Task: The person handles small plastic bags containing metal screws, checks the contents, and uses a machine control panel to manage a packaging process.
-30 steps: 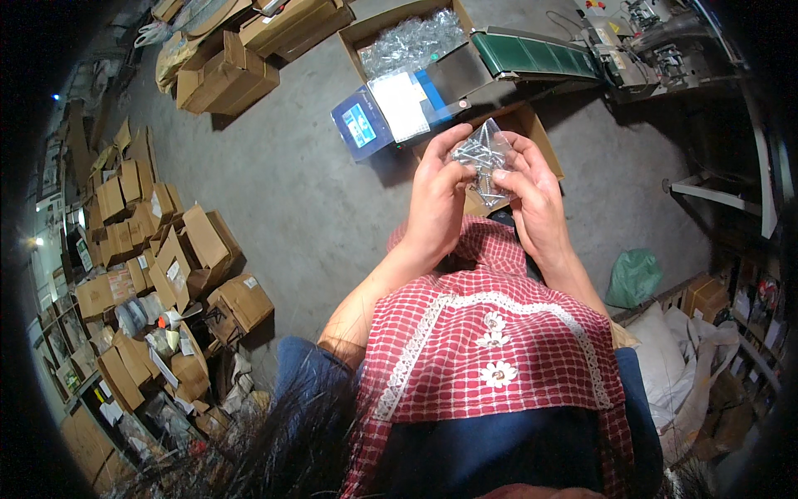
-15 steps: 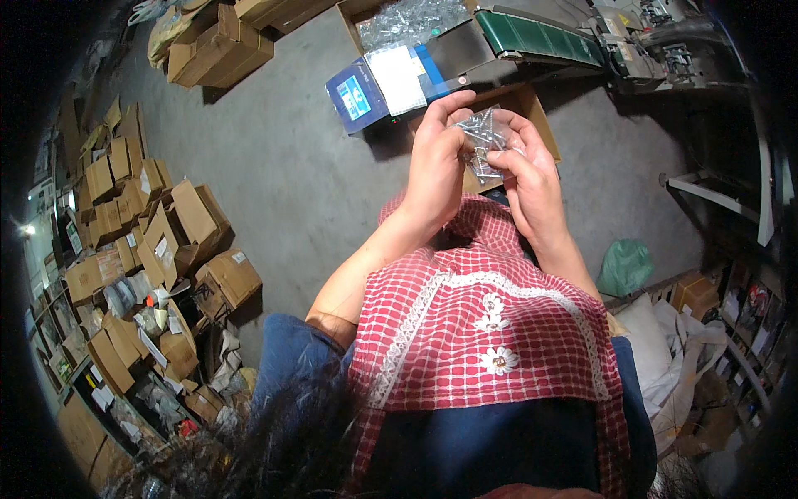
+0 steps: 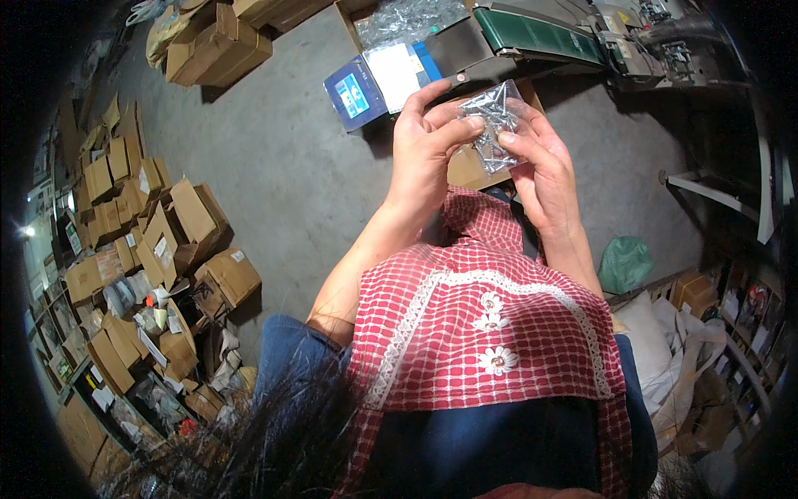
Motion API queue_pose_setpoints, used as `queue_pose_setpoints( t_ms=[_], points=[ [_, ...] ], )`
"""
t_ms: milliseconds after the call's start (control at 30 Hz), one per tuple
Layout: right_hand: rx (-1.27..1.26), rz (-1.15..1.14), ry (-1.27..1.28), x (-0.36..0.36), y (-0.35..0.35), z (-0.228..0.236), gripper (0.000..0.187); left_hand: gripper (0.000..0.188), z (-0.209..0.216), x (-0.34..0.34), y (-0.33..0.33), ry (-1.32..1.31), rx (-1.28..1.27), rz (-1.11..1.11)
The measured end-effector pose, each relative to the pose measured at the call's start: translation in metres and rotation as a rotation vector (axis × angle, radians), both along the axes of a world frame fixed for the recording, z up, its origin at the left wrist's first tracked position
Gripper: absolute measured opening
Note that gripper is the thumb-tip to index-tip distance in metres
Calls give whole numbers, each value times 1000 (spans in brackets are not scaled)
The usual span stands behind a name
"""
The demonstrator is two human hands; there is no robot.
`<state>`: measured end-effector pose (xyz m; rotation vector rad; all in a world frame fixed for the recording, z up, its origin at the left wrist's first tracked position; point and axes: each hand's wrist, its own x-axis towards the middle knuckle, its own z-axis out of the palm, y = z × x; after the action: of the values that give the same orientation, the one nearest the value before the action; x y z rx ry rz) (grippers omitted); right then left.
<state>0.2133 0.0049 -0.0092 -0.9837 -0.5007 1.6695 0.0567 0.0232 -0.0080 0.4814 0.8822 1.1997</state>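
Note:
Between my two hands is a small clear plastic bag of silver screws (image 3: 492, 112), held up flat in front of my chest. The thumb of my left hand (image 3: 426, 145) presses on its left side, with the index finger lifted away from the bag. On the other side, my right hand (image 3: 544, 158) pinches the bag, thumb in front and fingers behind it. An open cardboard box (image 3: 467, 170) sits below the hands, partly hidden by them.
A blue machine with a screen (image 3: 356, 96) stands ahead, beside a chute and a green conveyor belt (image 3: 540, 37). Behind it, a box holds many clear bags (image 3: 407, 23). Cardboard boxes (image 3: 229, 279) are piled at left. A green plastic bag (image 3: 625, 264) lies on the floor at right.
The bag of screws has been spread flatter and raised slightly, so more of it shows. My left hand has shifted a little left, and my right hand slightly right.

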Motion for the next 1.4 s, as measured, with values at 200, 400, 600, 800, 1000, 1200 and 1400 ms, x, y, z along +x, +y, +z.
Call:
queue_pose_setpoints(
  t_ms=[200,400,600,800,1000,1200,1400],
  points=[
    [3,34,-65,1,-2,-4,51,72,-5,-1,-1,58,54,-8],
    [21,-29,-160,1,0,-6,57,72,-3,-2,-2,124,94,-27],
    [98,-43,-217,-1,0,-7,59,75,-5,-3,-1,263,138,-109],
    [122,62,-230,3,-3,2,57,72,-6,-7,4,432,176,-135],
    [160,66,-327,5,2,-1,53,73,-5,-5,2,460,214,-143],
    [133,41,-180,9,3,2,48,74,-1,-6,1,255,178,-127],
    [133,-40,-180,6,1,5,45,70,1,-4,-3,104,92,-84]
  ],
)
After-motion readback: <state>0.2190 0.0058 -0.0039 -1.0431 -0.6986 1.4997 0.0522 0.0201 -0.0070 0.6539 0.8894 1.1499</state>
